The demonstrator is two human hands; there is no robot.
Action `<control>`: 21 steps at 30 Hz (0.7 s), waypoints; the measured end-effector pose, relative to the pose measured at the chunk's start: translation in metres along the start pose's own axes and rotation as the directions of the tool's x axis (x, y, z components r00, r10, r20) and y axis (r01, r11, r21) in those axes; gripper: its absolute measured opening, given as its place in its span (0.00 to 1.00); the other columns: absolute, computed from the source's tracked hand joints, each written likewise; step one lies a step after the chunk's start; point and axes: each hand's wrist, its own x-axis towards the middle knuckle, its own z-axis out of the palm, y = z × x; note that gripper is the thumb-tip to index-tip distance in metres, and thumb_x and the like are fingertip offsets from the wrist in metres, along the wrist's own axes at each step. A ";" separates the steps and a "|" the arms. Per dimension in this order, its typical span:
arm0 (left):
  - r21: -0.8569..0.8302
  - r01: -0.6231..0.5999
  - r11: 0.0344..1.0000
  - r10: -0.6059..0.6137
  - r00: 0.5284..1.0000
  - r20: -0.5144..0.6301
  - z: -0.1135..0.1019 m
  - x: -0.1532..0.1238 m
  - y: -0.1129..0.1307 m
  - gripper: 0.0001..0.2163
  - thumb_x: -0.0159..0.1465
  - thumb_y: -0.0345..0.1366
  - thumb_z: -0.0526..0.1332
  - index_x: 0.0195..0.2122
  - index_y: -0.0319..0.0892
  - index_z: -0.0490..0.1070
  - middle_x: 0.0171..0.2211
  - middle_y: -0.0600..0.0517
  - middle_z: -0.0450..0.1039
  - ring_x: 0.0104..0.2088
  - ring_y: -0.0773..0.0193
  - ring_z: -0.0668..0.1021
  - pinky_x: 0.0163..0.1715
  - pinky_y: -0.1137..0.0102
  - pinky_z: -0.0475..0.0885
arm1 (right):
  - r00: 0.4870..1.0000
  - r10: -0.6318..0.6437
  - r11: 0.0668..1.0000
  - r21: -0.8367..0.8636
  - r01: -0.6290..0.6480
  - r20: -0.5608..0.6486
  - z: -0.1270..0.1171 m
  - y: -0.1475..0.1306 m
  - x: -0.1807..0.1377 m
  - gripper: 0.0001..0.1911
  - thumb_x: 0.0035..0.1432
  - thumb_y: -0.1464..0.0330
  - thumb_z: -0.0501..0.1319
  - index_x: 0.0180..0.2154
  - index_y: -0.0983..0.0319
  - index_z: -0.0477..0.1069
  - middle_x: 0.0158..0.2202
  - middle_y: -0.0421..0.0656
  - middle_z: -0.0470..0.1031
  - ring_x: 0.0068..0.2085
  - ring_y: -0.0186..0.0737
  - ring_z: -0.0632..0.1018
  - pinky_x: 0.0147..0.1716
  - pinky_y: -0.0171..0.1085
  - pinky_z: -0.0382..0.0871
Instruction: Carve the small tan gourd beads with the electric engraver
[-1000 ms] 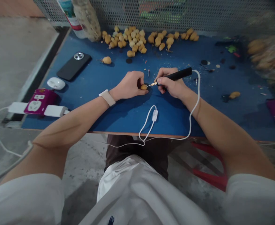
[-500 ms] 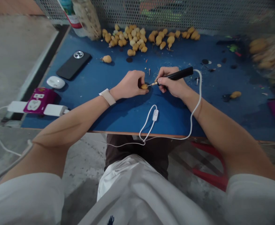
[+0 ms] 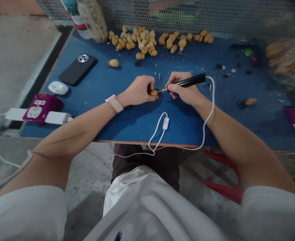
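Note:
My left hand (image 3: 141,89) is closed with a small yellow-brown gourd (image 3: 154,92) pinched between thumb and fingers, low over the blue tabletop. In my right hand (image 3: 181,86) lies a black pen-shaped electric tool (image 3: 191,80), gripped like a pencil. Its slim brass-coloured front end points left, and the thin metal tip meets or nearly meets the gourd's right end. A white cord (image 3: 213,97) runs from the back of the tool down over my right forearm to an inline switch (image 3: 165,123) on the table. The fingers hide part of the gourd.
Many small gourds (image 3: 143,40) are heaped along the back by a perforated metal panel (image 3: 213,16). A phone (image 3: 78,71), a white case (image 3: 58,88) and a purple socket block (image 3: 40,107) sit at left. Bottles (image 3: 93,21) stand back left; a bag of gourds (image 3: 288,63) lies right.
Both hands hold almost the same pose, tool tip still at the gourd. The whole view has shifted very slightly; nothing was picked up or let go.

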 end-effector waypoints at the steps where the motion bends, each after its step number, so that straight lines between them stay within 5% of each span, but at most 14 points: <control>1: -0.002 0.000 1.000 0.000 1.000 -0.001 0.000 0.000 0.000 0.19 0.62 0.45 0.81 0.36 0.49 0.71 0.33 0.51 0.79 0.39 0.53 0.80 0.46 0.57 0.76 | 1.000 -0.001 1.000 -0.003 0.001 -0.001 0.000 0.000 0.000 0.23 0.58 0.58 0.88 0.35 0.51 0.75 0.26 0.38 0.74 0.24 0.42 0.75 0.21 0.44 0.77; 21: 0.035 -0.003 0.999 0.002 0.999 0.032 -0.004 -0.001 0.004 0.18 0.64 0.44 0.81 0.36 0.48 0.71 0.35 0.51 0.80 0.39 0.54 0.81 0.50 0.57 0.78 | 0.999 -0.048 0.995 -0.093 0.046 -0.015 -0.001 0.001 -0.001 0.24 0.62 0.52 0.88 0.33 0.52 0.77 0.24 0.39 0.76 0.25 0.43 0.77 0.23 0.44 0.80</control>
